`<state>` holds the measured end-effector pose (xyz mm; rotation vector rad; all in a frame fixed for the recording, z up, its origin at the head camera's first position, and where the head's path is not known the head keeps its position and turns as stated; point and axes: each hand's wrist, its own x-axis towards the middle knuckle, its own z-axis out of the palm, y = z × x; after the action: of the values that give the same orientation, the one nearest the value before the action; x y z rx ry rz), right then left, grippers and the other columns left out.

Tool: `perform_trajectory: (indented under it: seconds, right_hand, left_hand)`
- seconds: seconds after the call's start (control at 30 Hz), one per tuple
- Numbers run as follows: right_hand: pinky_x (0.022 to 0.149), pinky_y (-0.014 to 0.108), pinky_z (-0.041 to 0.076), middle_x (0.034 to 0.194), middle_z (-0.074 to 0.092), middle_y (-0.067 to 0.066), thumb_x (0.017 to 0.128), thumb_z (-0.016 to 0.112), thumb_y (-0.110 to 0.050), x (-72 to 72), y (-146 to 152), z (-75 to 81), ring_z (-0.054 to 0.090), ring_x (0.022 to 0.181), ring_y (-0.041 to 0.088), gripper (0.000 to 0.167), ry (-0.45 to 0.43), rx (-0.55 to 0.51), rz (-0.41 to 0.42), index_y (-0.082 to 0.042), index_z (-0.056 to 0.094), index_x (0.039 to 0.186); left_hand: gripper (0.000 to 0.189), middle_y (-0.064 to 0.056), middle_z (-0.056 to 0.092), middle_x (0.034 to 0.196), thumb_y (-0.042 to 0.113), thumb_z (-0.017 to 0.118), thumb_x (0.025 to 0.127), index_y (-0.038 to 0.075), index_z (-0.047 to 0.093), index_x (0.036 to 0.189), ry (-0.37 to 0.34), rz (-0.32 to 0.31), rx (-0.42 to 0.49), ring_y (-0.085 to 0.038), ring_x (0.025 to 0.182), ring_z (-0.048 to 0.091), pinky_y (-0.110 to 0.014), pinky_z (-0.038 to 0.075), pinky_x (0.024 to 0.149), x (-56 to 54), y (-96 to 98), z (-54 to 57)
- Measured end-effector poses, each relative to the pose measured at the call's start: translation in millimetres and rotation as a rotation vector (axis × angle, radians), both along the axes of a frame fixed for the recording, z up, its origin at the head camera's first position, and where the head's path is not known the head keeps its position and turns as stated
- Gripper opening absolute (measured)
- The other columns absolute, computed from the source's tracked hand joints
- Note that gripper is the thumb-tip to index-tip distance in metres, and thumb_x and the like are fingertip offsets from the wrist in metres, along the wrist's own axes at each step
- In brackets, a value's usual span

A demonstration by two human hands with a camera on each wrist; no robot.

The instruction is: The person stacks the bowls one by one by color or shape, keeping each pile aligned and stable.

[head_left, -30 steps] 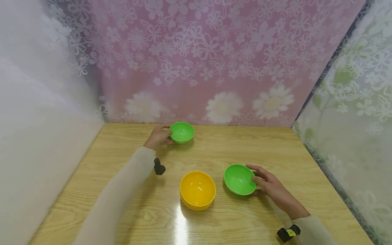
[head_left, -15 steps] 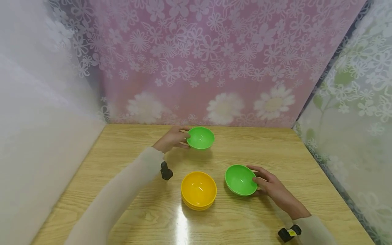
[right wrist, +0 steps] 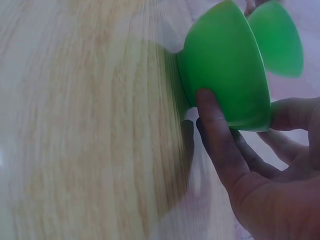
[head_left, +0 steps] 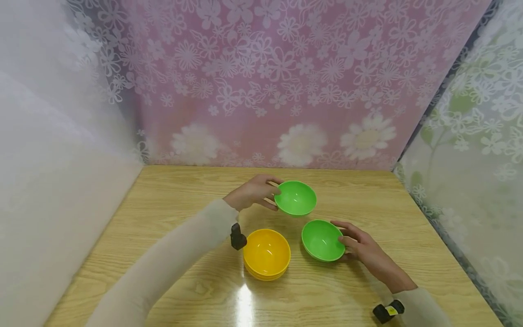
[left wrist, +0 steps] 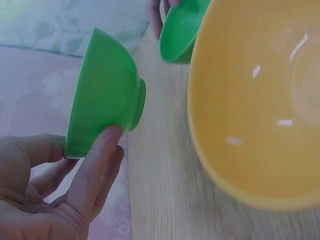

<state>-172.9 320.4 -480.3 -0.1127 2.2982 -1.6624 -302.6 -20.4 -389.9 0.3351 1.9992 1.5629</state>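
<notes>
In the head view, my left hand [head_left: 255, 192] grips a green bowl [head_left: 296, 198] by its left edge, thumb at the rim and fingers beneath. The left wrist view shows this bowl [left wrist: 102, 95] held up off the table. Nearer and to the right, my right hand [head_left: 365, 252] pinches a second green bowl [head_left: 323, 240] at its right side. In the right wrist view the foot of that bowl [right wrist: 227, 70] is at the tabletop; whether it fully touches is hard to tell. Left of it stands a stack of yellow bowls [head_left: 267, 252], upright, touched by neither hand.
The wooden table [head_left: 184, 181] carries the bowls. A pink flowered curtain [head_left: 261, 91] hangs along its back edge. Pale coverings bound the left [head_left: 69, 136] and right [head_left: 470, 150] sides. Black wrist cameras sit on both sleeves.
My left hand has carried its green bowl from the back left rightward and nearer, and it is now just behind the other green bowl. The right hand and the yellow stack stay put.
</notes>
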Motion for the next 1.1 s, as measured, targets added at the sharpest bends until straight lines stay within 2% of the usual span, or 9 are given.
perform_trajectory:
  seconds: [0.1, 0.3, 0.53, 0.6, 0.67, 0.77, 0.9, 1.1]
  right_hand:
    - [0.092, 0.036, 0.067, 0.167, 0.035, 0.033, 0.116, 0.054, -0.026, -0.2, 0.8, -0.3, 0.054, 0.143, 0.046, 0.058, 0.000, -0.001, 0.004, -0.011, 0.036, 0.170]
    - [0.092, 0.039, 0.068, 0.166, 0.035, 0.034, 0.116, 0.055, -0.027, 0.1, 2.2, -1.6, 0.060, 0.137, 0.036, 0.061, -0.012, -0.011, 0.006, -0.009, 0.032, 0.170]
    - [0.095, 0.038, 0.067, 0.167, 0.035, 0.034, 0.116, 0.054, -0.029, 0.9, 1.7, -3.5, 0.057, 0.140, 0.034, 0.065, -0.003, 0.001, 0.005, -0.005, 0.028, 0.171]
    - [0.095, 0.037, 0.067, 0.170, 0.032, 0.033, 0.117, 0.053, -0.031, 0.9, 2.1, -3.9, 0.054, 0.143, 0.033, 0.067, 0.002, -0.005, 0.010, -0.005, 0.026, 0.172]
    - [0.096, 0.037, 0.067, 0.173, 0.029, 0.031, 0.117, 0.053, -0.033, 1.2, 2.9, -4.3, 0.055, 0.142, 0.026, 0.068, 0.001, -0.015, 0.013, -0.006, 0.024, 0.173]
    - [0.097, 0.038, 0.067, 0.176, 0.021, 0.030, 0.118, 0.050, -0.036, 1.6, 4.7, -4.5, 0.055, 0.136, 0.008, 0.070, 0.006, -0.028, 0.029, -0.006, 0.021, 0.174]
    - [0.098, 0.039, 0.066, 0.178, 0.017, 0.030, 0.119, 0.047, -0.036, 2.8, 7.1, -3.7, 0.055, 0.126, -0.011, 0.067, 0.007, -0.047, 0.049, -0.005, 0.022, 0.173]
    - [0.100, 0.038, 0.065, 0.178, 0.017, 0.028, 0.119, 0.046, -0.035, 4.7, 9.7, -2.2, 0.054, 0.126, -0.014, 0.066, -0.006, -0.080, 0.065, -0.005, 0.021, 0.173]
  left_hand:
    - [0.048, -0.022, 0.066, 0.139, 0.006, 0.060, 0.110, 0.003, 0.052, 0.158, -0.005, -0.027, -0.010, -0.040, 0.116, 0.075, -0.053, 0.066, 0.100, 5.5, 10.2, 0.7]
    - [0.044, -0.020, 0.070, 0.134, 0.005, 0.061, 0.110, 0.004, 0.056, 0.153, -0.037, -0.090, -0.026, -0.039, 0.114, 0.075, -0.058, 0.064, 0.102, 17.0, 30.7, 1.0]
    - [0.041, -0.017, 0.072, 0.127, 0.005, 0.062, 0.109, 0.004, 0.059, 0.150, -0.041, -0.151, -0.053, -0.036, 0.108, 0.077, -0.046, 0.071, 0.085, 27.6, 51.5, -0.1]
    - [0.040, -0.015, 0.073, 0.125, 0.005, 0.063, 0.109, 0.004, 0.060, 0.149, -0.051, -0.164, -0.060, -0.035, 0.107, 0.077, -0.047, 0.071, 0.086, 30.1, 56.0, -0.3]
    - [0.039, -0.014, 0.073, 0.124, 0.005, 0.063, 0.109, 0.005, 0.061, 0.148, -0.055, -0.178, -0.073, -0.033, 0.106, 0.078, -0.050, 0.070, 0.090, 32.4, 59.8, -1.1]
    - [0.037, -0.013, 0.073, 0.125, 0.005, 0.064, 0.109, 0.005, 0.063, 0.147, -0.058, -0.195, -0.095, -0.031, 0.105, 0.078, -0.054, 0.067, 0.095, 35.7, 65.5, -2.9]
    - [0.036, -0.012, 0.071, 0.124, 0.005, 0.064, 0.109, 0.006, 0.064, 0.146, -0.061, -0.206, -0.114, -0.031, 0.104, 0.077, -0.056, 0.067, 0.096, 39.5, 71.8, -5.6]
    - [0.036, -0.012, 0.069, 0.116, 0.002, 0.063, 0.109, 0.003, 0.063, 0.145, -0.078, -0.207, -0.111, -0.029, 0.097, 0.071, -0.056, 0.067, 0.097, 43.9, 77.2, -9.3]
